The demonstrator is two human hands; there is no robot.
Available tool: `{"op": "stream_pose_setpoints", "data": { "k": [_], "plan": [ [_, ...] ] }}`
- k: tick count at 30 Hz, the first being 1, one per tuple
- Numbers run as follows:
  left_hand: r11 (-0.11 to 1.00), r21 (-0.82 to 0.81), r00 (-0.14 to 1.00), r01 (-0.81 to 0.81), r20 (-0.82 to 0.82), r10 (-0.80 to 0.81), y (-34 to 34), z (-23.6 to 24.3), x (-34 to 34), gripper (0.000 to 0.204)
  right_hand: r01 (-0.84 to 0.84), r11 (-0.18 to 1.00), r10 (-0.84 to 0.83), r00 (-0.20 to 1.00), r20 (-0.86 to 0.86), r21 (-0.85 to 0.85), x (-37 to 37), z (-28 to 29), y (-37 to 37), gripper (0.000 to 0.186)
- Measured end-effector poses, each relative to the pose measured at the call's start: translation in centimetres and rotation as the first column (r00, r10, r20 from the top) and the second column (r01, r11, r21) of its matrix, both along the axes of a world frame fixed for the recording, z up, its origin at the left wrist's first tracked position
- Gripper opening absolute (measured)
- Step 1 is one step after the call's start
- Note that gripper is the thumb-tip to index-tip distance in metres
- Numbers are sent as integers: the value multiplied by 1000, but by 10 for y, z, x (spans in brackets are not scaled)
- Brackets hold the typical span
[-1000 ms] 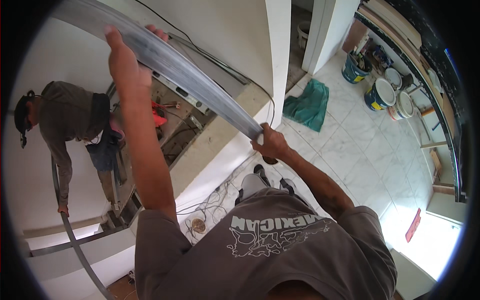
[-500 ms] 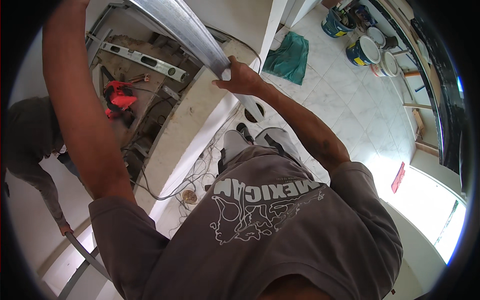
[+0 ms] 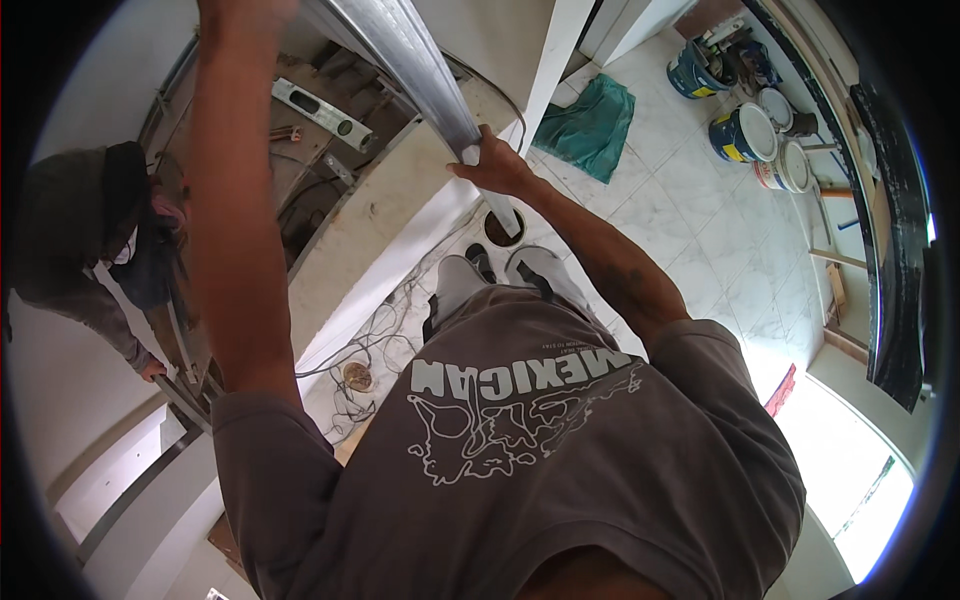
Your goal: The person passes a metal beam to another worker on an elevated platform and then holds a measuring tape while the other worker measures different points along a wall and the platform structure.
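Note:
A long galvanised metal channel (image 3: pixel 415 70) slants from the top edge down toward my feet. My right hand (image 3: pixel 495 165) is closed around it low down, with the fingers wrapped at its edge. Below that grip, the channel's lower end is over a round dark spot (image 3: pixel 503 228) in the tiled floor; whether it goes inside, I cannot tell. My left arm reaches up to the top edge, where my left hand (image 3: pixel 247 10) is blurred and cut off, its fingers hidden. A spirit level (image 3: pixel 322 112) lies between my left forearm and the channel.
At the left a co-worker (image 3: pixel 75 230) bends over, one hand on a grey metal bar (image 3: pixel 185 405). Loose cables (image 3: pixel 375 350) tangle by my feet. A green cloth (image 3: pixel 588 125) and several buckets (image 3: pixel 743 133) stand on the right. A white ledge (image 3: pixel 400 215) runs alongside.
My left arm has swung right and now covers the red power tool. The view has shifted; the co-worker shows more fully. My right hand keeps its hold on the metal channel.

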State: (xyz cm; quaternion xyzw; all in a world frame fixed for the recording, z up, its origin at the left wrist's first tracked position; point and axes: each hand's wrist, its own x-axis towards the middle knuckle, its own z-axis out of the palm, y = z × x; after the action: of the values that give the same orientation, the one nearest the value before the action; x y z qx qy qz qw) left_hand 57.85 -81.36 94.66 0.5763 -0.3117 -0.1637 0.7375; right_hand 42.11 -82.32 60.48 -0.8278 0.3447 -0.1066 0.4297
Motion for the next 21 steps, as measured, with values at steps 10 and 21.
{"op": "stream_pose_setpoints", "data": {
  "k": [10, 21],
  "plan": [
    [994, -72, 996, 83, -21, -85, -33, -36, 4, 57, -62, 998, 61, 996, -59, -5, -8, -40, -32, 82],
    [994, -42, 994, 101, 40, -99, -61, -59, 37, 62, -83, 994, 84, 996, 5, -69, -63, -89, -34, 66]
  ]
}}
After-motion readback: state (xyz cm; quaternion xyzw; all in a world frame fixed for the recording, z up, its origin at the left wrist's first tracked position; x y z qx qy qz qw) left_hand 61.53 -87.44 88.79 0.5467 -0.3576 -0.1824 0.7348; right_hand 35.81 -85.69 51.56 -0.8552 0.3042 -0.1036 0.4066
